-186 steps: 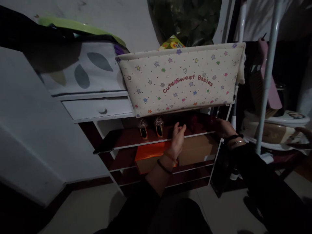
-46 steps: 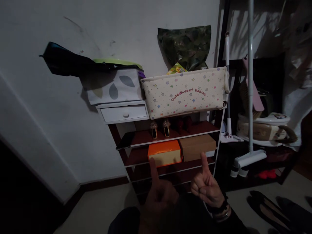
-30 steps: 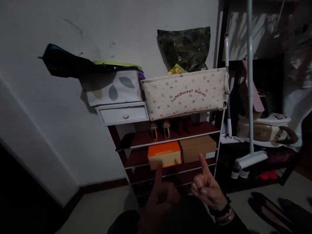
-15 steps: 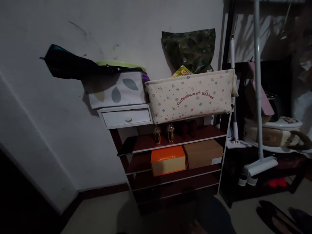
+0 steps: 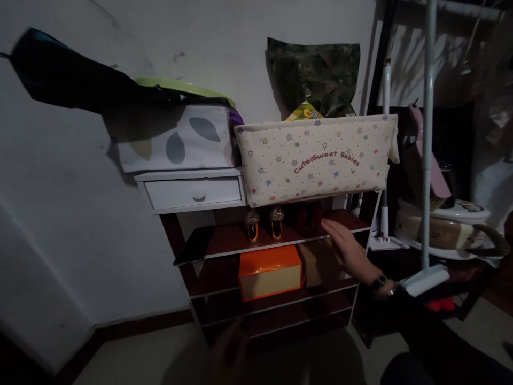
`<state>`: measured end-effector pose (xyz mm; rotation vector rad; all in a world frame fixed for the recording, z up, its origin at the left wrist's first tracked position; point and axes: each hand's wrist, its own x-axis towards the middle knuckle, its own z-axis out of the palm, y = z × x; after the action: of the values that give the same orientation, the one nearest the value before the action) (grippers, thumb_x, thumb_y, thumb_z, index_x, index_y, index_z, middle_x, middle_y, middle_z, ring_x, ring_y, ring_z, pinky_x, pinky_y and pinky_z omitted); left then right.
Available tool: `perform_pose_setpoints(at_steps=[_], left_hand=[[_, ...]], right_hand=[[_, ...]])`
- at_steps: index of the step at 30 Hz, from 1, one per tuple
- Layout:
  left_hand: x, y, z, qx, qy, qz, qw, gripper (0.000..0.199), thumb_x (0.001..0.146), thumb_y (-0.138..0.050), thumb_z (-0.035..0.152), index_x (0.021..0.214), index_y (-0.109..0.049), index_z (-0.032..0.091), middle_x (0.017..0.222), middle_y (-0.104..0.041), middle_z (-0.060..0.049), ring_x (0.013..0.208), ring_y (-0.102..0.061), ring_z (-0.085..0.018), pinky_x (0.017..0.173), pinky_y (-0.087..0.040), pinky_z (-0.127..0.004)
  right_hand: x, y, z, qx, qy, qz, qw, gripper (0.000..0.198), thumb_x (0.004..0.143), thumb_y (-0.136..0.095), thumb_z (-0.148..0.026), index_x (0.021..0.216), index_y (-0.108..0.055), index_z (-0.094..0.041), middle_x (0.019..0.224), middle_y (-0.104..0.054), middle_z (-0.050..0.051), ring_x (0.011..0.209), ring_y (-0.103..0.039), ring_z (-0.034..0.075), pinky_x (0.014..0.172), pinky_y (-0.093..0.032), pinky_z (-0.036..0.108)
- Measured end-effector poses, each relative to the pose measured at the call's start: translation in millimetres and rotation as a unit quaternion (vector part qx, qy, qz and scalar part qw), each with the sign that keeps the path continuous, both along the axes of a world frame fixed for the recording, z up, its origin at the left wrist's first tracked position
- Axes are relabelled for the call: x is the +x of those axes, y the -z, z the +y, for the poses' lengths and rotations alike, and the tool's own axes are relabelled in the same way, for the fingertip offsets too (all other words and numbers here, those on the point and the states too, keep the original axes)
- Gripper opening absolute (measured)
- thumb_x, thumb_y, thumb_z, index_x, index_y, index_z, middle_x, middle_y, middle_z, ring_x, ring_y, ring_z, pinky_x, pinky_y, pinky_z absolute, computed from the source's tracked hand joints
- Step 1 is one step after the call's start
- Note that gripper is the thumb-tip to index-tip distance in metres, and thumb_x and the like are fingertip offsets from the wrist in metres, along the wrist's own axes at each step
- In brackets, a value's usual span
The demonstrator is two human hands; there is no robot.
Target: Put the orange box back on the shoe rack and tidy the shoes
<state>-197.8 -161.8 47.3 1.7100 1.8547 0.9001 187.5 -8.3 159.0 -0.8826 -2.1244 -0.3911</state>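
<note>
My right hand [image 5: 348, 248] reaches in from the lower right, fingers stretched out and nothing held. Its fingertips are by a dark red pair of what look like shoes [image 5: 309, 216] on the rack's upper shelf; contact cannot be made out. Left of that pair stand two glittery shoes [image 5: 276, 223]. Below my right hand, a brown cardboard box [image 5: 318, 262] is partly covered by it, beside an orange box [image 5: 270, 262]. My left hand [image 5: 230, 345] is a dark blur low in front of the rack, its fingers smeared.
On top of the shoe rack [image 5: 224, 243] are a star-patterned fabric basket [image 5: 316, 160], a small white drawer [image 5: 194, 193], a leaf-print box [image 5: 176, 139] and a black umbrella [image 5: 68, 72]. A lint-roller-like mop [image 5: 428, 160] and a pink brush [image 5: 430, 160] stand at right.
My right hand has come up from the bottom and stretched toward the upper shelf. My left hand has come into view low down. The view has moved closer to the rack.
</note>
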Motion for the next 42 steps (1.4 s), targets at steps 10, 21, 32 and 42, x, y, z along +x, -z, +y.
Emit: perform_pose_setpoints(at_steps=[10, 21, 32, 42], left_hand=[[-81.9, -15.0, 33.8, 0.238, -0.335, -0.168, 0.896, 0.067, 0.068, -0.067, 0.061, 0.121, -0.076, 0.021, 0.09, -0.078, -0.006, 0.09, -0.073, -0.03, 0.081, -0.053, -0.04], [-81.5, -16.1, 24.8, 0.28, -0.361, -0.267, 0.848, 0.07, 0.069, -0.071, 0.058, 0.127, -0.069, 0.019, 0.078, -0.069, -0.001, 0.078, -0.066, -0.021, 0.074, -0.05, -0.032], [-90.1, -7.8, 25.0, 0.243, -0.375, -0.245, 0.86, 0.064, 0.071, -0.066, 0.056, 0.122, -0.07, 0.018, 0.079, -0.07, -0.002, 0.087, -0.067, -0.025, 0.081, -0.05, -0.036], [-94.0, -0.3, 23.4, 0.274, -0.349, -0.334, 0.831, 0.07, 0.068, -0.075, 0.054, 0.127, -0.069, 0.017, 0.087, -0.071, -0.002, 0.085, -0.065, -0.021, 0.084, -0.051, -0.035]], right_hand=[[54.7, -20.1, 71.4, -0.056, 0.381, -0.043, 0.922, 0.057, 0.101, -0.044, -0.015, 0.156, -0.048, -0.002, 0.161, -0.047, 0.031, 0.148, -0.043, 0.046, 0.109, -0.047, 0.065], [-46.5, -51.7, 64.7, 0.001, 0.13, -0.226, 0.965, 0.062, 0.102, -0.039, -0.008, 0.162, -0.047, -0.016, 0.161, -0.054, 0.019, 0.147, -0.049, 0.033, 0.123, -0.032, 0.064], [-92.7, -36.4, 40.9, 0.066, -0.034, -0.266, 0.961, 0.067, 0.102, -0.037, -0.005, 0.167, -0.038, -0.018, 0.17, -0.043, 0.013, 0.16, -0.031, 0.024, 0.13, -0.025, 0.054], [-112.3, -28.6, 35.8, -0.01, 0.221, -0.134, 0.966, 0.051, 0.102, -0.049, -0.011, 0.153, -0.056, -0.007, 0.142, -0.067, 0.025, 0.128, -0.06, 0.04, 0.108, -0.044, 0.057]])
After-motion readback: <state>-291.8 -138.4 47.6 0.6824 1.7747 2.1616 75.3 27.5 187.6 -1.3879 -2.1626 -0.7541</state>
